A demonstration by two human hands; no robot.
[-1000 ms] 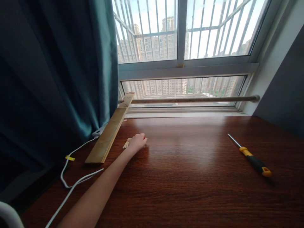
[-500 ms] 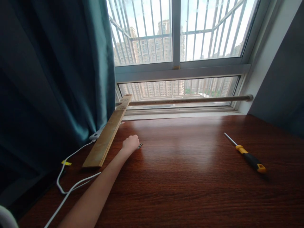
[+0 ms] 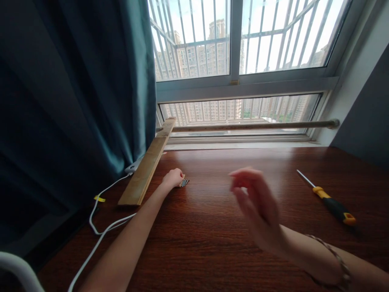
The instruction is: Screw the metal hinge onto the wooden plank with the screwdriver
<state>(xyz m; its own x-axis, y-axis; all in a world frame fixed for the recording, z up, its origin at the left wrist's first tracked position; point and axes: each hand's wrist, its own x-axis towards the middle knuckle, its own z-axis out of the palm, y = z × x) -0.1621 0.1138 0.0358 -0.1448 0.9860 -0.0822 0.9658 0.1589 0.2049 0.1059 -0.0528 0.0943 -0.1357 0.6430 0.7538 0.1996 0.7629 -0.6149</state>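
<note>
My left hand point(image 3: 173, 178) is closed, fingertips down at the tabletop, on a small tan piece point(image 3: 183, 177) that it mostly hides. Several small dark screws point(image 3: 185, 183) lie side by side against that piece; whether they rest on it or beside it I cannot tell. Blurred by motion, my right hand point(image 3: 258, 207) hangs above the middle of the table, fingers curved and a gap between thumb and fingers, holding nothing. A screwdriver point(image 3: 331, 205) with a yellow and black handle lies to its right, its shaft pointing away toward the window.
A long wooden board point(image 3: 146, 172) leans at the left, its far end on the rail point(image 3: 255, 126) before the window. White cable point(image 3: 103, 239) and a power strip point(image 3: 133, 167) lie beside the dark curtain point(image 3: 121, 81). The red-brown tabletop point(image 3: 212, 243) reaches the sill.
My right hand has come into view from the lower right. My left hand stays low by the screws, where more screws and a tan edge now show. The whole view has shifted slightly.
</note>
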